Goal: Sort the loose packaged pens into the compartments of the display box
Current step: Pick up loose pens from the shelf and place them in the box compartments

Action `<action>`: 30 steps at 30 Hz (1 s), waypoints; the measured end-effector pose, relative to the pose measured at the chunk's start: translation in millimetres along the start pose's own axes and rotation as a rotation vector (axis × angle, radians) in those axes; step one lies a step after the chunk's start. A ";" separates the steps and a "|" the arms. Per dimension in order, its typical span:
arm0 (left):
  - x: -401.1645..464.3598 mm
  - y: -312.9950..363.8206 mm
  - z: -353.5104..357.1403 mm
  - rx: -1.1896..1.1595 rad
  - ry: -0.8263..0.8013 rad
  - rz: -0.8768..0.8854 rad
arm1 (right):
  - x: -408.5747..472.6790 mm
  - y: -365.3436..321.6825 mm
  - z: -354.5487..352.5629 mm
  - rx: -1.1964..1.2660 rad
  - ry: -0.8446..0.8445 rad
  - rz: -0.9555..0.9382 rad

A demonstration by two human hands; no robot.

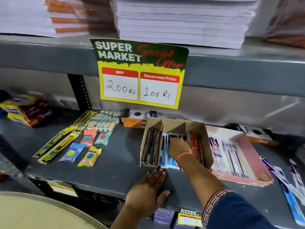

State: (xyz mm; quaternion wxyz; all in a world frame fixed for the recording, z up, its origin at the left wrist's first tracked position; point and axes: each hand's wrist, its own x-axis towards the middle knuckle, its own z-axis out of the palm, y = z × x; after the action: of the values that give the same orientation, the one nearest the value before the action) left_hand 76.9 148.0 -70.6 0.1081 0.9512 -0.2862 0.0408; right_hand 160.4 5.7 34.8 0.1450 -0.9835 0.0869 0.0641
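My right hand (179, 147) is down in the middle compartment of the cardboard display box (203, 129), fingers curled onto the blue pen packs (166, 158) there. My left hand (149, 190) lies flat and spread on the shelf (107, 171), holding nothing. More pen packs (287, 182) lie loose at right.

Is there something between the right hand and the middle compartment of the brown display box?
Nothing visible. The right hand is already inside the middle compartment of the display box, on the blue packaged pens. The left hand rests flat on the shelf in front.
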 end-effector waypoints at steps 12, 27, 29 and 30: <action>9.6 39.8 -9.5 0.032 -0.027 0.043 | -36.2 85.8 -41.3 0.323 0.405 0.210; 69.5 148.5 28.2 -0.012 -0.228 0.244 | -107.1 283.3 -32.8 0.328 0.366 0.734; 70.0 146.7 30.6 -0.008 -0.217 0.244 | -111.2 290.2 -26.8 0.305 0.286 0.745; 69.6 145.9 30.8 -0.006 -0.218 0.244 | -112.3 289.9 -26.2 0.326 0.255 0.747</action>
State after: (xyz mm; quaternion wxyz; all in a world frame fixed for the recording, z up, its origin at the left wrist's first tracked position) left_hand 54.6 -15.0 -64.3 0.0737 0.9079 -0.4096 -0.0506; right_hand -1.5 -258.3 -2.8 0.2534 -0.8487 0.4636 -0.0243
